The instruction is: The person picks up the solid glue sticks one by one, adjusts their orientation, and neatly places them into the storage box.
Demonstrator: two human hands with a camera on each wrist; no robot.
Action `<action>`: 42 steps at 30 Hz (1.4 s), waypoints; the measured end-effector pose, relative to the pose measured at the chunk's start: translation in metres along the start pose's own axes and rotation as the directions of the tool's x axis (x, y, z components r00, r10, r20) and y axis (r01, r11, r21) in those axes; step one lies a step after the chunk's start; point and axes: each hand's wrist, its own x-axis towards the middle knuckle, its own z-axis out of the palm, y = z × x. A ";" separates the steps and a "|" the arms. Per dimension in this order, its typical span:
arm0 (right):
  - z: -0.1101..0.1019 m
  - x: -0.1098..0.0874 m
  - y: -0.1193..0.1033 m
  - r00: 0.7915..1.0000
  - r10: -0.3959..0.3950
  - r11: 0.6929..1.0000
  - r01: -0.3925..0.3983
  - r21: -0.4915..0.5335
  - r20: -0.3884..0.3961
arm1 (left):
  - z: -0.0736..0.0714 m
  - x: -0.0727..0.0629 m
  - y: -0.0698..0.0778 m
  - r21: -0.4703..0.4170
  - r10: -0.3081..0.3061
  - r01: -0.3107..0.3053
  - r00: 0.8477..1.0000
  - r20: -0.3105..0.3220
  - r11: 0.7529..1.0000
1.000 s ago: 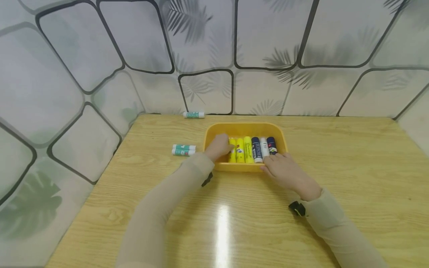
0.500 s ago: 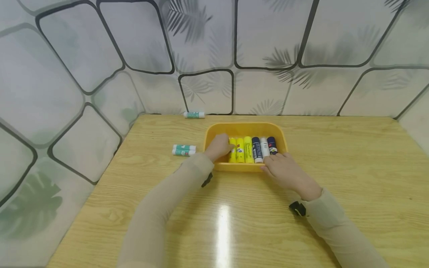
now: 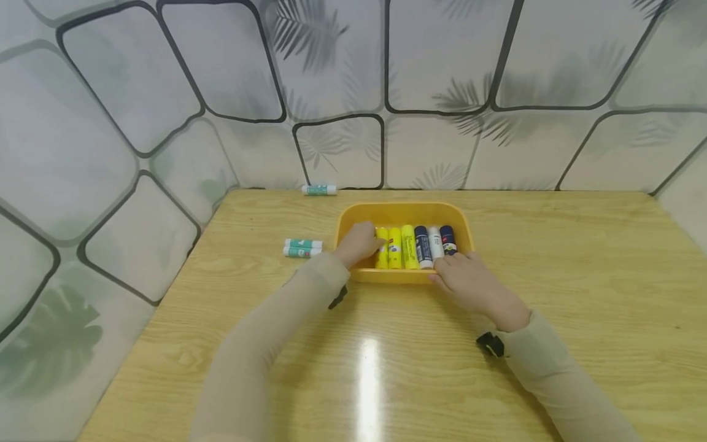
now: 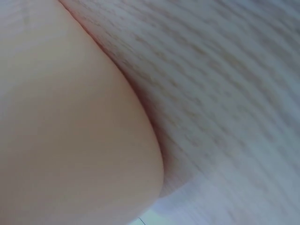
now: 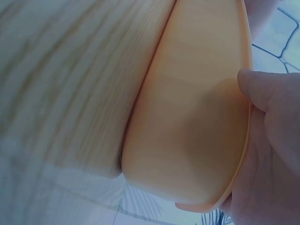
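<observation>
In the head view a yellow plastic tray stands on the table with a row of glue sticks in it. Yellow sticks fill the left of the row; a dark blue one, a white one and another dark blue one follow. My left hand reaches into the tray's left end, a fingertip touching the leftmost yellow stick; its other fingers are hidden. My right hand grips the front right corner. The right wrist view shows its thumb over the tray's outer wall.
Two green-and-white glue sticks lie side by side left of the tray. Another green-and-white one lies at the table's back edge, against the patterned wall. The left wrist view holds mostly sleeve and table.
The left hand and the glue sticks nearest it have shifted very slightly left. The right hand keeps its place on the tray.
</observation>
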 end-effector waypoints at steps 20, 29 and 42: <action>0.000 -0.001 0.000 1.000 -0.001 1.000 0.001 -0.005 -0.001 | -0.008 -0.012 0.001 0.042 0.053 -0.052 0.998 -0.020 0.998; -0.001 0.000 0.000 1.000 -0.012 1.000 0.012 -0.013 -0.007 | -0.020 -0.019 -0.004 0.062 0.105 -0.103 0.994 -0.035 0.993; -0.001 0.000 0.000 1.000 -0.002 1.000 0.002 -0.010 0.001 | -0.058 -0.026 -0.028 0.067 0.300 -0.293 0.940 -0.163 0.954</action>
